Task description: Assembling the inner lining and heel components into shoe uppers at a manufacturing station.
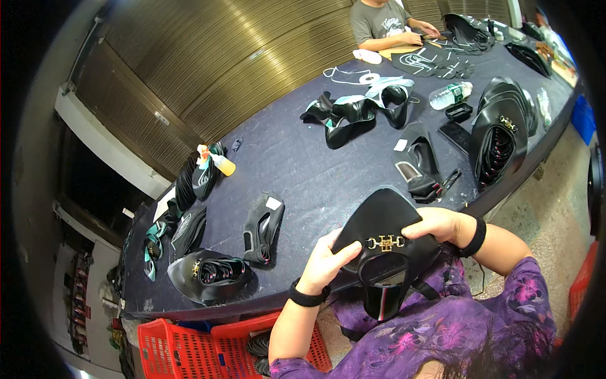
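From where the head camera looks, the left hand [323, 260] and right hand [440, 225] grip a black shoe top [377, 213] by its two sides, thumbs near its gold buckle [386, 243]. It's held at the near edge of the dark table [315, 180], with a loose shoe top [254, 237] lying to its left.

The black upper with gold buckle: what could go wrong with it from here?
The fingers grip close beside the gold buckle, so it might get smudged. The lower end of the black upper shows past the edge of the table; if the grip slips, it could fall.
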A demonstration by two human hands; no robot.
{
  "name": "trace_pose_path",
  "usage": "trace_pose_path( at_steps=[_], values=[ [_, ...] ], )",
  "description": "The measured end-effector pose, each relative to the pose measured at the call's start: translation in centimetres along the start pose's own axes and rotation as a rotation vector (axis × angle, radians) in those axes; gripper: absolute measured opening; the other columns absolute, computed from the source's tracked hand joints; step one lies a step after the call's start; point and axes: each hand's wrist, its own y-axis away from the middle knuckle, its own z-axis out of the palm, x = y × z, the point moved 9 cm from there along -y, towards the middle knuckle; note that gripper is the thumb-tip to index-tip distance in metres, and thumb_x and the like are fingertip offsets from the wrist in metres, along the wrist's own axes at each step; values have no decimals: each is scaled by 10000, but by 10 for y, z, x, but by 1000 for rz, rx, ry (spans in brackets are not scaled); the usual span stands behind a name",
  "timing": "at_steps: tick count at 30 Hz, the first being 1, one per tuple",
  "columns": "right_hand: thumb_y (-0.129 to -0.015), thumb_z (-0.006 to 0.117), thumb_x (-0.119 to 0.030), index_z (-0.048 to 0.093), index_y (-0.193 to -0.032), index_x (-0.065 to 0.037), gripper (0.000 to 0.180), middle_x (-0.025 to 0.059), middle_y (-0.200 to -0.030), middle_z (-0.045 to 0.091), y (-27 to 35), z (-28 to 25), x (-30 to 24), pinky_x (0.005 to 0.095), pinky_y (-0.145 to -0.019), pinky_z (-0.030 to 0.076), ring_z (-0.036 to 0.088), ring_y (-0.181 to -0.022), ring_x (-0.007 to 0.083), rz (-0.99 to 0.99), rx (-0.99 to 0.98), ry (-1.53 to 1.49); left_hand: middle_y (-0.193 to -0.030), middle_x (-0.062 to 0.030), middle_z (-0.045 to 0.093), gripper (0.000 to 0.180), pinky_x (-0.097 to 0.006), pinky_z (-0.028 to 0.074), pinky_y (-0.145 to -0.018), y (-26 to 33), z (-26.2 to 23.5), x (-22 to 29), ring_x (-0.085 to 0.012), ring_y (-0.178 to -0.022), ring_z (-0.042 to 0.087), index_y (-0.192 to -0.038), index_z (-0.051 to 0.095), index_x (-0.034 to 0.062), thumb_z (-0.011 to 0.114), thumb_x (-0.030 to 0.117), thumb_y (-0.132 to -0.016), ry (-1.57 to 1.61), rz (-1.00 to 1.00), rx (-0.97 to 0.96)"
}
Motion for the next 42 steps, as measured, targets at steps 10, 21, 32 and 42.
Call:
trace_pose_path(
  at_steps=[10, 21, 32, 42],
  values=[
    [-836, 521, -271, 499, -1055, 66, 403, 157, -1008, 569, -5, 10, 16, 284, -778, 459, 567, -891, 177, 144, -42, -195, -840, -1, 558, 247, -194, 394, -651, -3, -3, 11, -51, -729, 473, -984, 535, -29, 573, 119, -790, -41, -38, 21],
    [-826, 542, -246, 549, -978, 55, 337, 131, -855, 614, -6, -9, 22, 253, -654, 490, 601, -725, 171, 191, 100, -147, -836, 12, 552, 260, -196, 389, -675, -10, -6, 7, -51, -747, 466, -975, 545, -24, 577, 158, -793, -26, -66, 19],
    [-768, 590, -140, 499, -1056, 59, 362, 158, -966, 578, -10, 10, 12, 323, -817, 446, 576, -873, 229, 16, -141, -175, -803, -15, 569, 269, -234, 427, -680, -10, -6, -8, -85, -722, 512, -944, 554, -20, 589, 197, -789, -217, -129, -94],
    [-838, 490, -139, 438, -1091, 103, 354, 214, -999, 548, -5, -3, 10, 359, -792, 474, 575, -884, 295, -98, -53, -397, -752, 29, 547, 207, -212, 398, -611, -15, -16, -19, -56, -674, 466, -876, 576, -9, 587, 180, -793, -107, -129, -93]
  ],
)
